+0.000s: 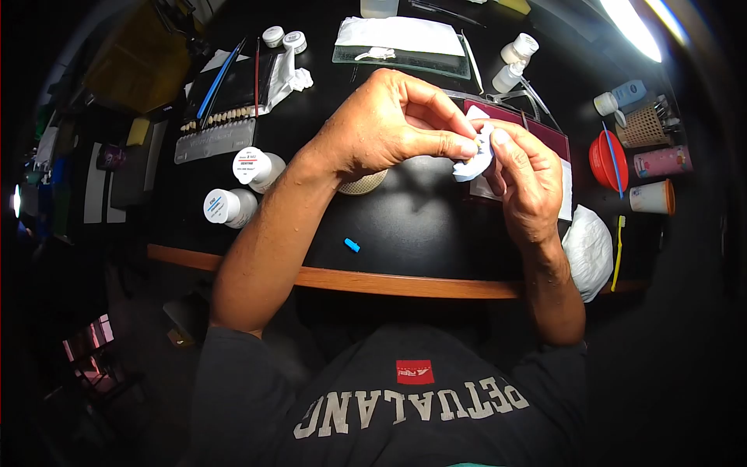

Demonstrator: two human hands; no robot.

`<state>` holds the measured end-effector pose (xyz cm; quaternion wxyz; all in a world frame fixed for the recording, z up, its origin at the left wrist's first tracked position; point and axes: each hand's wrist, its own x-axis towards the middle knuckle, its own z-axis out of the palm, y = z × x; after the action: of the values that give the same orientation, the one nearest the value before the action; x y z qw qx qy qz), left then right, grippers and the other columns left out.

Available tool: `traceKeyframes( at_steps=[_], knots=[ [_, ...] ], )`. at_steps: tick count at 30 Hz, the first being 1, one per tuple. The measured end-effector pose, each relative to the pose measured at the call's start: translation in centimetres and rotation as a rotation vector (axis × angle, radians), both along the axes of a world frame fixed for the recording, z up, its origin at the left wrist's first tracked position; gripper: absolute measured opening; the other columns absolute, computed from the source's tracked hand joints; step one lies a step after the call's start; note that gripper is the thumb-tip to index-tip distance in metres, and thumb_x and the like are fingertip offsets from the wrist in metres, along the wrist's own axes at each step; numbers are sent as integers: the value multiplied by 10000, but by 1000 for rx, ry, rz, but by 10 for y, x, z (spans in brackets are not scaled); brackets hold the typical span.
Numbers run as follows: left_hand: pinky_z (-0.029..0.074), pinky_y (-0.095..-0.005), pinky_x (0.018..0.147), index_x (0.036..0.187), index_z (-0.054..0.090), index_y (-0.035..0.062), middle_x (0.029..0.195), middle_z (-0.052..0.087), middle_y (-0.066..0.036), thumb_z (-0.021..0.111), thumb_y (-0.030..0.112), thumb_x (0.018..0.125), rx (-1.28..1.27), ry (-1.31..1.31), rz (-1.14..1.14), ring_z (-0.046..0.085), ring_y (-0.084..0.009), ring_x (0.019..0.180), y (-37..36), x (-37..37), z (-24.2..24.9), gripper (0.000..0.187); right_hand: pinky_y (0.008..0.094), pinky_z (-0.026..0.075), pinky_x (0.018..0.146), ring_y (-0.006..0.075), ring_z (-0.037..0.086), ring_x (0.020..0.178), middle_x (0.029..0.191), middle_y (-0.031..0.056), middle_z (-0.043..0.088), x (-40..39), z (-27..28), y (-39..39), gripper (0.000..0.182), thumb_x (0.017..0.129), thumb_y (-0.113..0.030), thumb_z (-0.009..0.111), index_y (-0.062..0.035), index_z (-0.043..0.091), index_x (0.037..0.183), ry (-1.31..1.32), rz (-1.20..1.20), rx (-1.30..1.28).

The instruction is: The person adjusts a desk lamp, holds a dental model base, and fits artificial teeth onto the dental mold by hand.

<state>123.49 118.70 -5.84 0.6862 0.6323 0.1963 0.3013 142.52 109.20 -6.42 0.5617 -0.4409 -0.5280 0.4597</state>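
A white dental plaster model (472, 166) with a row of teeth is held up above the front of the desk, right of centre. My right hand (531, 167) grips it from the right, thumb against its side. My left hand (397, 128) reaches over from the left, thumb and index finger pinched together at the teeth. Whatever is between those fingertips is too small and covered to name. Below the hands, a small blue cap (352, 245) lies on the black desk. Behind my left wrist, a round beige piece (364, 184) is partly hidden.
At left stand two white powder bottles (226, 207), a tooth shade guide (216, 140) and brushes (220, 82). A glass slab (401, 66) with white paper lies at the back. At right are a red bowl (607, 161), a paper cup (652, 198), a white cloth (589, 253) and a yellow toothbrush (618, 253).
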Motion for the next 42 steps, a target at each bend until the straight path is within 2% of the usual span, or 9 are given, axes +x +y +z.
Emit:
traceKeyframes(
  at_steps=[12, 27, 31, 35, 42],
  knots=[
    [565, -247, 795, 929, 695, -6, 843, 722, -85, 790, 29, 796, -9, 43, 2, 700, -126, 821, -1, 0, 2, 167, 181, 342, 490, 11, 441, 550, 676, -25, 595, -5, 2, -1, 235, 1002, -162, 571, 9, 693, 1107, -62, -46, -10],
    [556, -226, 761, 920, 667, 22, 835, 707, -53, 811, 45, 786, 5, 55, 11, 689, -100, 798, 0, 0, 2, 197, 176, 366, 511, 15, 479, 578, 705, -19, 606, -4, 5, -2, 226, 1005, -177, 572, -12, 701, 1088, -40, -13, -46],
    [545, -224, 797, 926, 668, 32, 887, 701, -35, 846, 33, 739, 42, 46, -30, 677, -86, 839, 1, -3, 4, 258, 185, 384, 542, 31, 509, 618, 721, -14, 610, -7, 7, -4, 189, 984, -117, 591, 11, 700, 1071, -116, -79, -20],
    [535, -217, 772, 915, 675, 42, 875, 699, -27, 854, 59, 738, 61, 44, -28, 673, -79, 812, 0, -6, 10, 252, 216, 412, 550, 66, 531, 610, 705, 23, 594, -7, 10, -4, 196, 952, -71, 607, 33, 705, 1086, -350, -117, 104],
    [551, -242, 752, 879, 672, 25, 827, 716, -49, 807, 49, 764, 212, 51, -28, 696, -101, 775, 1, -10, 11, 179, 213, 407, 539, 53, 525, 618, 760, 6, 587, -5, 8, -3, 212, 973, -89, 583, 17, 694, 1119, -381, -36, 92]
  ],
)
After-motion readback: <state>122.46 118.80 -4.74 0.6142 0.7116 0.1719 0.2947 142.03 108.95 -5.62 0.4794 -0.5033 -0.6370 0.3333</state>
